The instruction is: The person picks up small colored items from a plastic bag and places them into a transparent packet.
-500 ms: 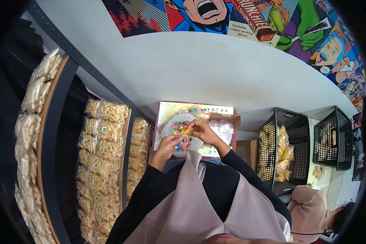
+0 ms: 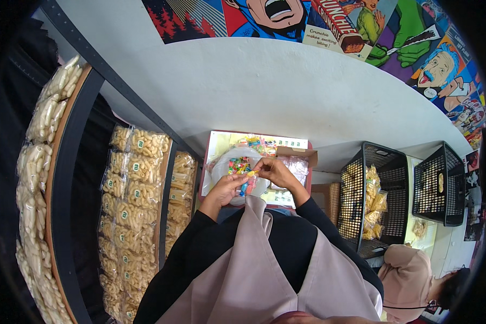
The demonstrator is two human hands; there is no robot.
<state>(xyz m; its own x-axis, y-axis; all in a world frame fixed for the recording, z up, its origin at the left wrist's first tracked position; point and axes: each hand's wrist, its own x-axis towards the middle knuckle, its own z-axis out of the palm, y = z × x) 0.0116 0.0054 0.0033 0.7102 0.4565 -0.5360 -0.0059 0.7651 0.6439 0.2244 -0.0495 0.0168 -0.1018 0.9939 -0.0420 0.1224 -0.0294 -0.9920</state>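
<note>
Between my hands hangs a small clear plastic bag (image 2: pixel 247 187) with colourful sweets in it, blue and red ones low down. My left hand (image 2: pixel 225 189) is closed, pinching the bag's upper part from the left. From the other side my right hand (image 2: pixel 278 174) is closed too, its fingertips meeting the bag's top edge beside a yellow bit. Just beyond my fingers, a larger whitish plastic bag (image 2: pixel 217 170) lies open with many small multicoloured sweets (image 2: pixel 240 164) inside. The lower part of the small bag overlaps this larger one in view.
Beyond lie filled sweet packets (image 2: pixel 259 143) and a cardboard box (image 2: pixel 305 155) of clear plastic packets (image 2: pixel 294 166). Shelves with bagged snacks (image 2: pixel 146 181) rise at left. Black crates (image 2: pixel 351 202) stand at right, one holding yellow snack bags (image 2: pixel 373 208). Another person (image 2: pixel 407 275) is at lower right.
My hands have come closer together at the small bag's top, and the left has risen slightly. More sweets in the larger bag now show behind them. The view has shifted a little.
</note>
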